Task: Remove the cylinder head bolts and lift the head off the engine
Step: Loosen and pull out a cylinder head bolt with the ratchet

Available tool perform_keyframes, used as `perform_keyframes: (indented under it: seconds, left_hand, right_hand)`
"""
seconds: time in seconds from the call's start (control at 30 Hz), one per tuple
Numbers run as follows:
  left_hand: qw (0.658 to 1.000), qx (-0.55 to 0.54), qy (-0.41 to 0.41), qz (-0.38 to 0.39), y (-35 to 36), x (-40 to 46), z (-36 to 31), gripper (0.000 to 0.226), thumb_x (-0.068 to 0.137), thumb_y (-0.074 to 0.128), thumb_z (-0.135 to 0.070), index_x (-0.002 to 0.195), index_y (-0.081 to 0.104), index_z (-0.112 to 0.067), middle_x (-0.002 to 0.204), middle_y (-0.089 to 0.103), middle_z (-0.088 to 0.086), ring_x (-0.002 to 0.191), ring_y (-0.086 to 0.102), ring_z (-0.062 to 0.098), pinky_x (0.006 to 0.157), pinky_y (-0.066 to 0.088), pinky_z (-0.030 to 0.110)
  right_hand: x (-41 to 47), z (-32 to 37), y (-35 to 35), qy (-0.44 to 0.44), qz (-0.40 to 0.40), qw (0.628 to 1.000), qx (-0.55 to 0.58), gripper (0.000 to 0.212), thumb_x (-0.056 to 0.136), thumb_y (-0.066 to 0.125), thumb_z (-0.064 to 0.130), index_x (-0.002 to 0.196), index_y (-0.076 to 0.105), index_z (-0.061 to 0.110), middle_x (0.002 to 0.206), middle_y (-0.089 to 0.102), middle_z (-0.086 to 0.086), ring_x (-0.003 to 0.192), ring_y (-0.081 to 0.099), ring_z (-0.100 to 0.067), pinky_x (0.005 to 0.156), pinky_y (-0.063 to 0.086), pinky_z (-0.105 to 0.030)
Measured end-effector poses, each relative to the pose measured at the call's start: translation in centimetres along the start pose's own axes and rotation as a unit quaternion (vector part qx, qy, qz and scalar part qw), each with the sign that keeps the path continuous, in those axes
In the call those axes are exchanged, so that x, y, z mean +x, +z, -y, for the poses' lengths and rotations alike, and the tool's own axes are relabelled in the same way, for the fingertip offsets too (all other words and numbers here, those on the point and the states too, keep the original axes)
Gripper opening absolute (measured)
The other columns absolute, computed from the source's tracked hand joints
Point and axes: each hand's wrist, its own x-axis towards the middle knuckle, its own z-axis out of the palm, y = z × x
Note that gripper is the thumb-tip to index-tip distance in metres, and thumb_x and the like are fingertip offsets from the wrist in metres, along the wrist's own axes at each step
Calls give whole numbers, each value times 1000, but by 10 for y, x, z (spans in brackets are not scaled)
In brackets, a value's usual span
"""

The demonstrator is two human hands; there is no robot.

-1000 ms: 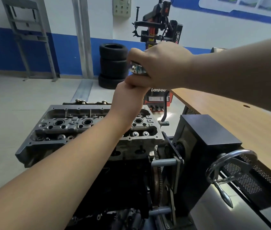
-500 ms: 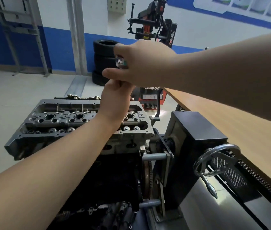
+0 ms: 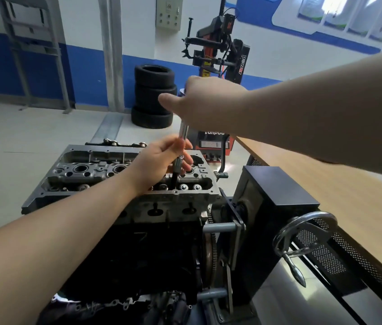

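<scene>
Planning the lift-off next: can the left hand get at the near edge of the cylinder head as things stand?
Probably yes. The left hand sits just above the cylinder head, nothing lies over its near edge, but its fingers would first have to let go of the socket extension.

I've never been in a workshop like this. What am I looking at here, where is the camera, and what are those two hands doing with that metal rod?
The camera sits on the person's head, looking forward and down, so both bare arms reach in from the viewer's side. The grey metal block is a cylinder head on top of a dark engine, which is bolted to a black engine stand with a crank wheel. The right hand grips the top of a long socket wrench held upright. The left hand steadies its shaft with curled fingers just above the head. A wooden bench runs along the right; stacked tyres stand behind.
</scene>
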Motion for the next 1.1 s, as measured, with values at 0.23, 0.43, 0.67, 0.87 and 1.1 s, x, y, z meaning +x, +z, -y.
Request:
perform_keyframes:
  seconds: [0.23, 0.43, 0.67, 0.87, 1.1]
  left_hand:
    - [999, -27, -20, 36, -12, 1, 23, 18, 107, 56, -19, 119, 70, -18, 103, 75, 10, 101, 76, 28, 87, 63, 31]
    - [1000, -17, -10, 20, -10, -1, 23, 31, 92, 66, -33, 121, 72, -23, 106, 78, 6, 101, 77, 26, 87, 64, 30]
    - [997, -65, -38, 16, -10, -5, 18, 23, 102, 62, -18, 123, 71, -20, 107, 71, 17, 98, 75, 27, 85, 63, 30]
    - [991, -103, -77, 26, -10, -3, 15, 32, 92, 69, -23, 123, 74, -18, 95, 68, 3, 92, 70, 21, 91, 65, 41]
    - [995, -79, -51, 15, -11, -6, 13, 31, 92, 70, -17, 121, 72, -5, 121, 75, 14, 99, 75, 24, 86, 64, 32]
  right_hand:
    - [10, -41, -17, -176, 122, 977, -20, 52, 107, 42, 54, 153, 32, 31, 116, 56, 4, 96, 59, -26, 76, 45, -39]
    - [20, -37, -18, -70, 121, 990, 18, 44, 100, 58, 59, 103, 66, 16, 63, 67, 7, 46, 59, -8, 39, 41, -18]
    - [11, -31, -23, -152, 92, 984, -30, 45, 104, 50, 58, 132, 56, 23, 81, 57, 10, 72, 60, -11, 55, 41, -30]
    - [16, -33, -39, -171, 132, 976, 12, 40, 102, 64, 39, 140, 55, 33, 87, 61, 17, 63, 61, 5, 50, 42, -13]
    - [10, 4, -16, -71, 50, 994, -66, 45, 106, 48, 52, 84, 55, 14, 73, 53, 1, 54, 54, -11, 38, 36, -22]
